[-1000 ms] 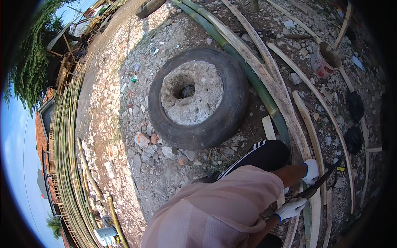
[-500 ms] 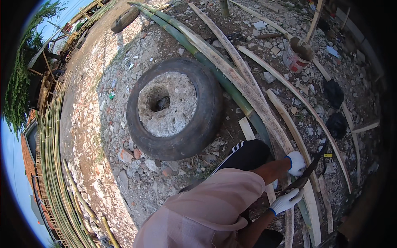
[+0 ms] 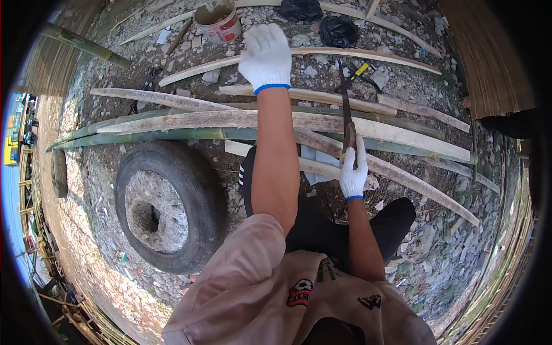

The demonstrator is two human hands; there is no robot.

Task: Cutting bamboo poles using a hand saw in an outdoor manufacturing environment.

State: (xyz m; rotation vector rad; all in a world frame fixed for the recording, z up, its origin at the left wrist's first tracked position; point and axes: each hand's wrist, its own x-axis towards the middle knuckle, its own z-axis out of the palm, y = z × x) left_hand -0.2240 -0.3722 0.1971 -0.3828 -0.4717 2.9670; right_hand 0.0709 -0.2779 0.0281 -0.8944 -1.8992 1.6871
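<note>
My left hand (image 3: 266, 56), in a white knit glove, stretches forward with the palm down, just above a pale split bamboo strip (image 3: 322, 53), and holds nothing that I can see. My right hand (image 3: 352, 168), also gloved, is shut on the handle of a long machete (image 3: 346, 106) whose dark blade points away from me over the bamboo. Green and grey split bamboo poles (image 3: 190, 122) lie across the stony ground in front of my knees.
An old tyre filled with concrete (image 3: 168, 206) lies at my left. A small paint bucket (image 3: 218, 21) stands at the far edge, dark bags (image 3: 338, 29) beside it. Bundles of thin bamboo slats (image 3: 489, 57) are stacked on the right. Rubble covers the ground.
The view has swung round, so the tyre now sits at lower left. My left arm has reached out forward over the strips. The right hand still grips the machete.
</note>
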